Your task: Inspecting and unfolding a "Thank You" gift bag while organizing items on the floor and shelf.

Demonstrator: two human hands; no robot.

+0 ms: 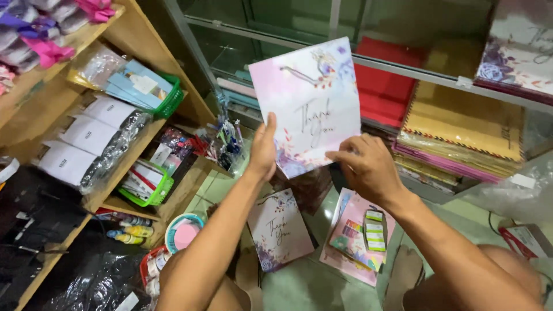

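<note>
**Floral paper bag held up in both hands**

Obs. 1: One flat paper bag (311, 103), pastel pink and lilac with flower print and cursive script, held upright and slightly tilted in front of a glass-fronted cabinet (276, 34). Left hand (263, 152) lies along its lower left edge, fingers (268, 128) pressed together and pointing up, thumb hidden behind the bag. Right hand (366, 167) pinches the lower right edge, fingers (340, 155) curled onto the front face.

Obs. 2: Count on the floor (299, 282) below: one smaller bag (279, 230) of the same print, lying flat; just to its right one pink flat pack (357, 236) bearing a column of three small green-and-white labels; exact contents unclear.

Obs. 3: Two green baskets, upper (171, 95) and lower (152, 190), on the wooden shelf unit (144, 40) at left, each holding flat packets. Three white wrapped packs (86, 138) under plastic film between them. Small items in the corner past the shelf are too cluttered to tell apart.

Obs. 4: Cabinet at right holds stacks of red, yellow and pink paper (461, 132); stack counts unreadable. Floor is pale green tile. The person's knees are cut off at the lower edge.
</note>
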